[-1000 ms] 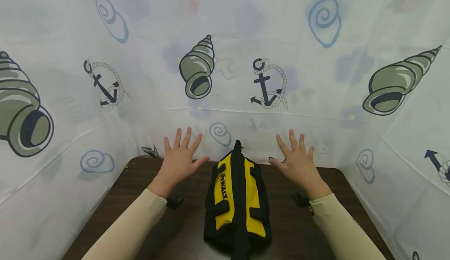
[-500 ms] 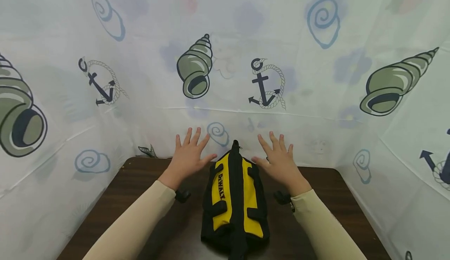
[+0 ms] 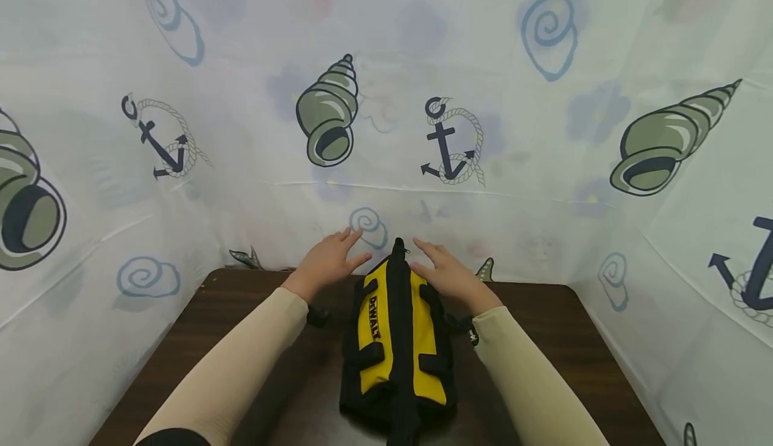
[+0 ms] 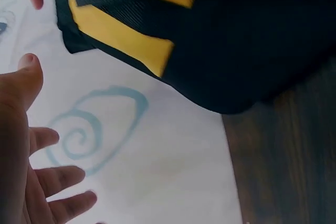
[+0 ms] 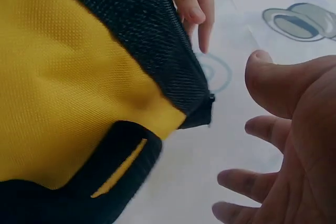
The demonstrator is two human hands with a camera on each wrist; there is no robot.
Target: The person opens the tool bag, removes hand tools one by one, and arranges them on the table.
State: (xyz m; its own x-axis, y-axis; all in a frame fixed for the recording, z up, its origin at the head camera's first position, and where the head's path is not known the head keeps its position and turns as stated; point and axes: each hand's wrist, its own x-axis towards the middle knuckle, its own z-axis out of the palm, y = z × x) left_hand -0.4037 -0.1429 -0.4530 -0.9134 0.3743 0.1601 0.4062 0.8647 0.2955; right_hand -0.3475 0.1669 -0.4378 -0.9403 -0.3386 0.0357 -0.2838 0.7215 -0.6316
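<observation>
A white cloth (image 3: pixel 392 3) printed with shells and anchors hangs behind and along both sides of a dark wood-grain surface (image 3: pixel 543 359). Two arms in pale sleeves stretch forward over this surface, the left sleeve (image 3: pixel 232 359) and the right sleeve (image 3: pixel 531 379) slanting inward toward each other. Between them a yellow-and-black bag (image 3: pixel 400 339) lies lengthwise on the surface, its narrow tip pointing away from the person.

The left hand (image 3: pixel 326 265) and the right hand (image 3: pixel 449 275) stand on either side of the bag's far end, raised, palms turned toward each other. Both are well open, thumbs apart from the fingers, the fingers extended with a slight bend. Neither has hold of anything; the wrist views show cloth in the gap between each thumb and the bag, so each hand is near it without contact.

Black loops (image 3: pixel 370 355) run along the bag's flanks, white-edged cloth beyond. A small dark tab (image 5: pixel 211 98) sits at its tip.
</observation>
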